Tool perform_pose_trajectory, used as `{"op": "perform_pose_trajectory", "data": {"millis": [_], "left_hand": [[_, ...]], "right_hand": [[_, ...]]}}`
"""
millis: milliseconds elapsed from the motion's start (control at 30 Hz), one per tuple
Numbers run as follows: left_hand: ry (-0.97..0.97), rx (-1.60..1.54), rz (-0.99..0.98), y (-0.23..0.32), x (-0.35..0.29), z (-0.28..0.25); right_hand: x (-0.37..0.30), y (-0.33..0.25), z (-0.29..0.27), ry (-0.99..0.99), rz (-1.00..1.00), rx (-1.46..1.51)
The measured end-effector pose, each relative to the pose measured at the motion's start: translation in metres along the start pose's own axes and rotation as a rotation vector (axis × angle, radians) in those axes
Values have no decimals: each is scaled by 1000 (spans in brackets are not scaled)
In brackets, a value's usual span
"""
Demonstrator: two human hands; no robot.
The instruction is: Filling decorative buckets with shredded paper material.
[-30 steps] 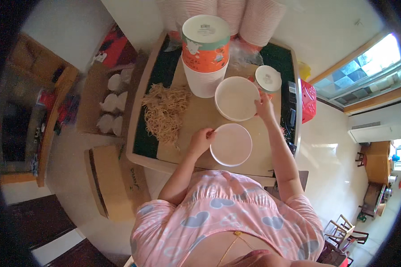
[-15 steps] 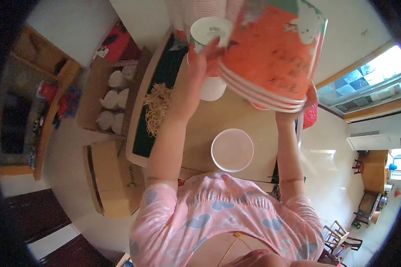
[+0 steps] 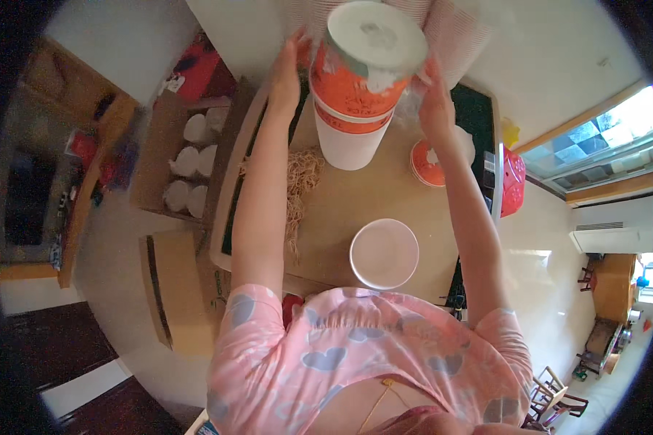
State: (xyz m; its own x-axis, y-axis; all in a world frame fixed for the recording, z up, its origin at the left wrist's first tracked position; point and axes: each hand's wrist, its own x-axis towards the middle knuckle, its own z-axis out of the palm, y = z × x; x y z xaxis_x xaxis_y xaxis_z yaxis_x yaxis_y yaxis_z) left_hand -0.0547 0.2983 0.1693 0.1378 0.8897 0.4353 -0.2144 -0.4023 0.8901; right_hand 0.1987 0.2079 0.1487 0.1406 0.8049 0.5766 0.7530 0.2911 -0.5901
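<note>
In the middle of the table, toward its far side, stands a tall stack of upturned paper buckets (image 3: 363, 80). The upper ones are orange-red with a pale base facing up, and a long white section shows below. My left hand (image 3: 286, 80) is beside the stack's left side, fingers stretched out and slightly apart from it. Close against the right side is my right hand (image 3: 437, 105), its fingers extended and a little blurred; whether they touch is hard to tell. A single white paper bucket (image 3: 384, 254), mouth up, stands in front of my body.
Tan shredded strands (image 3: 305, 181) lie left of the stack. An orange-red bucket (image 3: 426, 163) sits under my right forearm. More nested cups (image 3: 457, 36) stand behind. To the left are a cardboard box (image 3: 149, 174) holding white rounded items and a closed carton (image 3: 178, 290). A red basket (image 3: 513, 181) stands right.
The orange-red buckets that were raised at the right between my hands now sit on the central stack. Both hands have come off to its sides, the right one moving left.
</note>
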Motion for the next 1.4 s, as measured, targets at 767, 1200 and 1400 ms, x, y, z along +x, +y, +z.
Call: {"op": "perform_pose_trajectory", "data": {"millis": [767,1200,1400], "left_hand": [[-115,974,-468,-139,-119,-21],[150,138,-372,31,-88,-62],[271,-76,-61,130,-102,-47]], "right_hand": [[-307,8,-60,-297,799,220],[-259,31,-25,-348,664,44],[-248,-1,-38,65,565,213]]}}
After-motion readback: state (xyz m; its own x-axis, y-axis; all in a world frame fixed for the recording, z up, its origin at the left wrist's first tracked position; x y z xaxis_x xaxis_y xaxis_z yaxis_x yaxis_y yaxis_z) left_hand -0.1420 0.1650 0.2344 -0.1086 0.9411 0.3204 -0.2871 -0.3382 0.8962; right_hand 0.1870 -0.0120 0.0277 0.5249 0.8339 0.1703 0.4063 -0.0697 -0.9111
